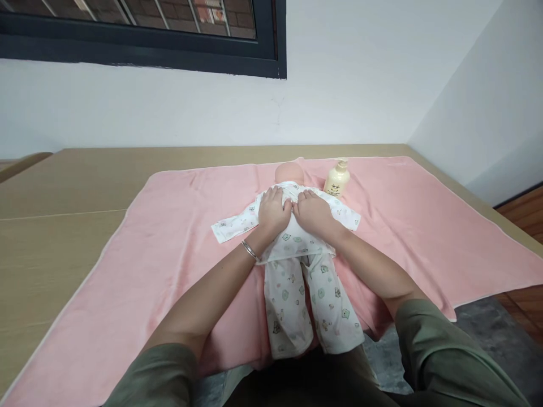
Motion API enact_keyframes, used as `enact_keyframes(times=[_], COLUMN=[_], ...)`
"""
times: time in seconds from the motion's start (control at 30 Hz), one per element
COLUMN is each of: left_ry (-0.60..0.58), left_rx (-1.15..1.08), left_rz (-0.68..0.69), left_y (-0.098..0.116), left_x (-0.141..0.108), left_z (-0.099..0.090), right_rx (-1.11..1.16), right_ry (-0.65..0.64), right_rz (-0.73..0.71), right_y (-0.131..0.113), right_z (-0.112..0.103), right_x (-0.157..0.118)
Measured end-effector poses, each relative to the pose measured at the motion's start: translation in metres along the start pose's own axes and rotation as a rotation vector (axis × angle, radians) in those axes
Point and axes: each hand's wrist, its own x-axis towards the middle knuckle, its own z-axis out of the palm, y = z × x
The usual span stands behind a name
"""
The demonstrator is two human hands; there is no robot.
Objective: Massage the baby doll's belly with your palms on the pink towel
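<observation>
A baby doll (289, 172) lies stretched out with its bald head toward the wall. It wears a white printed top (292, 243) and matching trousers (333, 305), whose legs hang at the near table edge. My left hand (274, 212) rests flat on the left side of the doll's upper body, a silver bangle at the wrist. On the right side my right hand (313, 212) lies flat too, the thumbs close together in the middle. Neither hand grips anything. No face shows on the doll's head. Past my right hand stands a pale yellow pump bottle (336, 180).
A pink blanket (169, 254) under the doll covers much of the wooden table (55, 254) and overhangs its near edge. Behind the table rises a white wall (339, 102) with a dark-framed window (271, 34). Wooden panelling (526, 212) is at the right.
</observation>
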Motion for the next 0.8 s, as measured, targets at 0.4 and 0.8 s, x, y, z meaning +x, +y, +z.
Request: enact_keyframes(times=[0.4,0.8], left_ry=[0.123,0.031], left_rx=[-0.034,-0.054], left_rz=[0.036,-0.003], left_y=[0.006,0.001], left_x=[-0.009,-0.002], left_z=[-0.007,-0.002], right_rx=[0.191,0.234], right_ry=[-0.075,-0.122], right_rz=[0.057,0.015], right_y=[0.019,0.023], right_z=[0.005,0.003], right_x=[0.019,0.019])
